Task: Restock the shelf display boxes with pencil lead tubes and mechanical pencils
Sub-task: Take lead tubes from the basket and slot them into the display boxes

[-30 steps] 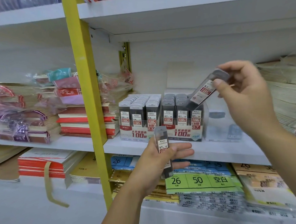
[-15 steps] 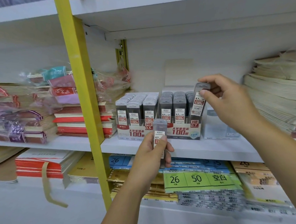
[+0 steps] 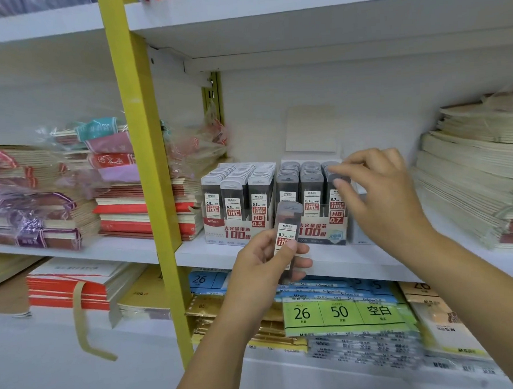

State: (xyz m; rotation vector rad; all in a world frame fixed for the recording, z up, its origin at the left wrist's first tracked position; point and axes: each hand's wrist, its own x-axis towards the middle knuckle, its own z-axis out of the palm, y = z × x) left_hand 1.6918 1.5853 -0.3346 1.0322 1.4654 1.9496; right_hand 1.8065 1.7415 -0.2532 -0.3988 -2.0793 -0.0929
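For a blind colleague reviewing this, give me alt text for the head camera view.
A person's left hand holds a 0.7 lead tube before a shelf, while the right hand pinches a second tube standing in the 0.7 display box, beside a stocked 0.5 display box.

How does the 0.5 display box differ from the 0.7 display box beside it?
The 0.5 display box holds white-capped tubes; the 0.7 display box holds grey-capped ones. No hand reaches into the 0.5 display box, while the right hand pinches the front right tube of the 0.7 display box. The left hand holds a 0.7 lead tube before them. Both hold three rows and stand on one shelf.
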